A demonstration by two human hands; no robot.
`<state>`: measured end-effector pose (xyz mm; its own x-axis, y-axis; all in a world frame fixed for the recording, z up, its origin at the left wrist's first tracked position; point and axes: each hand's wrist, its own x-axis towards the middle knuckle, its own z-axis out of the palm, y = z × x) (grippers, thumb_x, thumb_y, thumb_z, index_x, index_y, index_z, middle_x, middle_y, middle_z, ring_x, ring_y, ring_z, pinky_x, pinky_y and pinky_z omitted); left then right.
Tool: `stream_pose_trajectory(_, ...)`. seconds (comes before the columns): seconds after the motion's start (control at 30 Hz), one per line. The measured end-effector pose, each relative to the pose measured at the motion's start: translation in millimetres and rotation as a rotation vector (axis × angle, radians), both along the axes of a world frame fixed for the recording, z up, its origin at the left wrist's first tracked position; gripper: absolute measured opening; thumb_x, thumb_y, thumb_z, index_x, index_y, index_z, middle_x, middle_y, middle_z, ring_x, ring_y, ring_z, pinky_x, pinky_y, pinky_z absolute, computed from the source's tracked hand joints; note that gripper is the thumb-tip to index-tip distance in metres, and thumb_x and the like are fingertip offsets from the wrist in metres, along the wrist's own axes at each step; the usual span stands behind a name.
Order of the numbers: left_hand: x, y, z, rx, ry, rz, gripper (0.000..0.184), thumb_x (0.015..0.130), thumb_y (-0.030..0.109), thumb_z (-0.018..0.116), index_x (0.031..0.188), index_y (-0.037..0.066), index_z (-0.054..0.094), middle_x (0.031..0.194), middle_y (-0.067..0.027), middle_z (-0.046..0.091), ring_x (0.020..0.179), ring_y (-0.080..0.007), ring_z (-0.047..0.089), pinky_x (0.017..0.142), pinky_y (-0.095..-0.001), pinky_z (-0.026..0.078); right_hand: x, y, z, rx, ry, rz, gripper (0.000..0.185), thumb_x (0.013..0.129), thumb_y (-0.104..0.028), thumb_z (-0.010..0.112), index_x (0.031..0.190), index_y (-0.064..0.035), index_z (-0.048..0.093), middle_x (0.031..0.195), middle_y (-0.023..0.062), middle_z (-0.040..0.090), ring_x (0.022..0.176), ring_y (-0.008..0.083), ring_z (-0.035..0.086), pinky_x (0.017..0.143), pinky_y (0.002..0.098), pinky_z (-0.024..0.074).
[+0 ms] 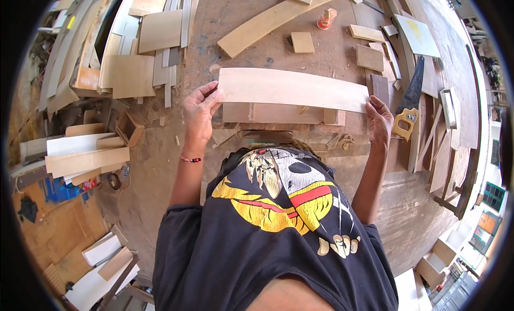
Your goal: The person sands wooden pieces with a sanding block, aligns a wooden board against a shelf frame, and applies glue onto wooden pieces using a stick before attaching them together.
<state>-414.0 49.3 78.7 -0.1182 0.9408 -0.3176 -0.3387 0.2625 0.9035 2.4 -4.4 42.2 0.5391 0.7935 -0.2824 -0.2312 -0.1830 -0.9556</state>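
Note:
A long, pale wooden board (294, 88) is held up level in front of me, above the near edge of the workbench. My left hand (202, 108) pinches its left end between thumb and fingers. At the opposite end, my right hand (379, 118) grips the right edge the same way. Beneath the board, a wooden box-like frame (238, 113) rests on the bench, its far part hidden by the board. A hand saw (409, 96) with a wooden handle lies right of my right hand.
The brown workbench (209, 43) carries a long plank (278, 24), a small square wood block (302, 42) and a red-and-white can (326, 19). Offcuts (370, 58) lie to the right. Stacked panels (160, 32) stand at left, with more boards (88, 155) piled lower left.

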Motion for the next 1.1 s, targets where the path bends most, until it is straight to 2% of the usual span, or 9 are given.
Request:
stream_pose_trajectory(0.57,-22,-25,-35,-0.093,0.033,-0.013,0.024,0.079,-0.005,0.060,0.103,-0.004,0.057,0.096,-0.0076,0.062,0.082,-0.0127,0.061,0.075,-0.0231,0.052,-15,-15,-16,-0.037,-0.045,0.072,0.039,0.072,0.003,0.070,0.109,0.0034,0.058,0.102,0.0090,0.061,0.089,0.0142,0.058,0.082,0.0238,0.0478)
stream_pose_trajectory(0.77,-23,-25,-40,-0.103,0.019,-0.019,0.025,0.079,-0.004,0.062,0.103,-0.002,0.057,0.094,-0.0063,0.062,0.081,-0.0119,0.061,0.074,-0.0223,0.052,-17,-20,-15,-0.027,-0.061,0.055,0.039,0.072,0.003,0.071,0.109,0.0033,0.058,0.101,0.0085,0.061,0.089,0.0141,0.057,0.082,0.0233,0.0471)
stream_pose_trajectory(0.83,-21,-25,-41,-0.110,0.009,-0.001,0.027,0.076,-0.003,0.065,0.102,-0.001,0.059,0.089,-0.0035,0.062,0.076,-0.0096,0.060,0.068,-0.0211,0.051,-17,-22,-16,-0.033,-0.057,0.040,0.039,0.071,0.003,0.071,0.108,0.0034,0.058,0.101,0.0081,0.061,0.089,0.0139,0.057,0.082,0.0232,0.0471)
stream_pose_trajectory(1.1,-22,-26,-42,-0.096,0.011,-0.004,0.027,0.076,-0.004,0.064,0.102,-0.001,0.059,0.091,-0.0040,0.062,0.077,-0.0097,0.060,0.068,-0.0213,0.051,-21,-23,-20,-0.033,-0.050,0.038,0.040,0.071,0.004,0.070,0.109,0.0030,0.058,0.101,0.0085,0.061,0.086,0.0134,0.058,0.080,0.0231,0.0477)
